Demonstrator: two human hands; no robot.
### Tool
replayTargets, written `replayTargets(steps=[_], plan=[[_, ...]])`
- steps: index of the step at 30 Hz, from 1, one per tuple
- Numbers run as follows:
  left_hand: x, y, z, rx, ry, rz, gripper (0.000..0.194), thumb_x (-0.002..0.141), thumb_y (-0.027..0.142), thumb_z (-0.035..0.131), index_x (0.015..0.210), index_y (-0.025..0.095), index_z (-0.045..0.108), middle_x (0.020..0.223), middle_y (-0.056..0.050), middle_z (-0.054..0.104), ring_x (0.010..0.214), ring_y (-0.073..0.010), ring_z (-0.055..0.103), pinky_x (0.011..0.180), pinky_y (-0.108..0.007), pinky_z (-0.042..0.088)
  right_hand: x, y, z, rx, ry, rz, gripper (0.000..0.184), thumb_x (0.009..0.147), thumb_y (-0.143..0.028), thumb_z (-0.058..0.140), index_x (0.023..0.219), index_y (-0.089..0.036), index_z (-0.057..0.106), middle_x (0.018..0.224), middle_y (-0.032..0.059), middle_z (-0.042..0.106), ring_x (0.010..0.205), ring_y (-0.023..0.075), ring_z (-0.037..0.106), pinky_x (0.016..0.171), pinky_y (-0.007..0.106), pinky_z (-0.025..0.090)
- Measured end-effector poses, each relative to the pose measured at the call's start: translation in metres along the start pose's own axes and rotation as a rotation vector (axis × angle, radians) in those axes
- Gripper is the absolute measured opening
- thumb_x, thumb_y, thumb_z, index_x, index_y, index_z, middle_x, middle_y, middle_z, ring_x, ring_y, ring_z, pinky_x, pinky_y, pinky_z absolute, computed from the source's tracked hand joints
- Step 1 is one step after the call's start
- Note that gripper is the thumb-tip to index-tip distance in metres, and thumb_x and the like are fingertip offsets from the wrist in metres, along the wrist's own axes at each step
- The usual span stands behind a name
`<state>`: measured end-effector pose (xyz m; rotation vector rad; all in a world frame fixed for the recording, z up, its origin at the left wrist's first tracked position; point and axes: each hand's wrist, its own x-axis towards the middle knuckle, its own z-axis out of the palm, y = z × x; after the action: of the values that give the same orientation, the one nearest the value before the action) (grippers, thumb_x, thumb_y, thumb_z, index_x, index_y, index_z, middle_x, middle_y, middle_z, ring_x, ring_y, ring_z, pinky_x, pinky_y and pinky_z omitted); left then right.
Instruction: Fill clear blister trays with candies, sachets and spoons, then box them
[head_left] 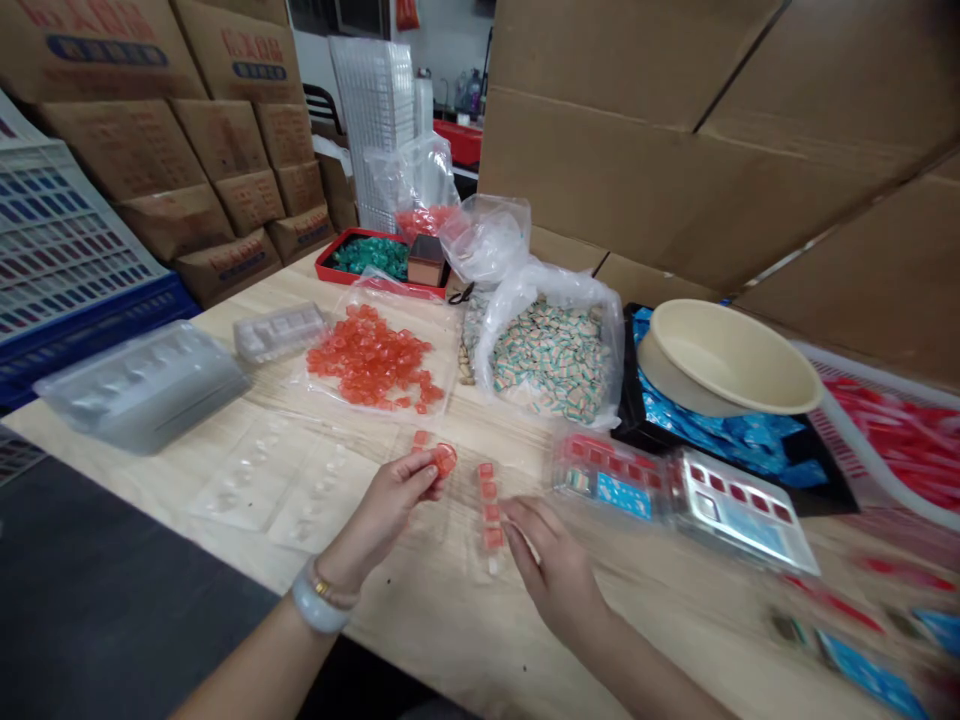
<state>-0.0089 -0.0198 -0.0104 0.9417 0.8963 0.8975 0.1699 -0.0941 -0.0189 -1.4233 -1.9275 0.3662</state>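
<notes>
My left hand is closed, pinching small translucent orange-red plastic pieces between thumb and fingers. Just beyond it, another orange piece sits at the top of a clear blister tray partly hidden by the hand. To the right, a row of several orange pieces fills the pockets of a second clear tray. My right hand is beside the lower end of that row, thumb and forefinger apart, fingertips at or very near the bottom piece. I see nothing held in it. Bare clear blister trays lie to the left.
Loose orange pieces are heaped on a plastic bag. Behind are a bag of small wrapped packets, a red tray of green pieces and a cream basin. Filled packs lie right; stacked clear trays stand left.
</notes>
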Motion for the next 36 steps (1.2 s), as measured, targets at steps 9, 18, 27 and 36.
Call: replayTargets(steps=[9, 18, 27, 36], plan=[[-0.008, 0.002, 0.018, 0.423, 0.085, 0.363, 0.022, 0.070, 0.018, 0.054, 0.088, 0.022, 0.066, 0.082, -0.004, 0.063, 0.076, -0.0181, 0.054, 0.071, -0.028, 0.040, 0.060, -0.017, 0.011, 0.227, 0.004, 0.113, 0.023, 0.075, -0.022, 0.050, 0.096, -0.021, 0.060, 0.086, 0.0062, 0.064, 0.077, 0.0174, 0.059, 0.071, 0.032, 0.046], [0.003, 0.000, 0.007, 0.498, 0.168, 0.450, 0.022, 0.071, 0.018, 0.055, 0.091, 0.022, 0.065, 0.087, -0.006, 0.063, 0.084, -0.0201, 0.054, 0.075, -0.029, 0.039, 0.079, -0.016, 0.020, 0.579, -0.122, 0.260, 0.027, 0.072, -0.016, 0.047, 0.094, -0.021, 0.062, 0.083, 0.0015, 0.066, 0.073, 0.0157, 0.060, 0.071, 0.031, 0.047], [0.006, -0.001, 0.002, 0.523, 0.184, 0.466, 0.021, 0.074, 0.019, 0.052, 0.090, 0.020, 0.065, 0.085, -0.007, 0.062, 0.079, -0.0187, 0.055, 0.072, -0.029, 0.043, 0.090, -0.011, 0.030, 0.708, -0.134, 0.388, 0.022, 0.064, -0.017, 0.049, 0.082, -0.015, 0.062, 0.068, 0.0017, 0.064, 0.061, 0.0134, 0.058, 0.062, 0.028, 0.046], [0.014, 0.001, 0.002, 0.441, 0.103, 0.422, 0.022, 0.074, 0.020, 0.049, 0.089, 0.015, 0.064, 0.081, -0.006, 0.061, 0.073, -0.0154, 0.056, 0.065, -0.026, 0.046, 0.099, -0.017, 0.023, 0.823, -0.175, 0.489, 0.017, 0.059, -0.021, 0.052, 0.074, -0.015, 0.058, 0.060, -0.0013, 0.060, 0.054, 0.0101, 0.055, 0.054, 0.023, 0.044]])
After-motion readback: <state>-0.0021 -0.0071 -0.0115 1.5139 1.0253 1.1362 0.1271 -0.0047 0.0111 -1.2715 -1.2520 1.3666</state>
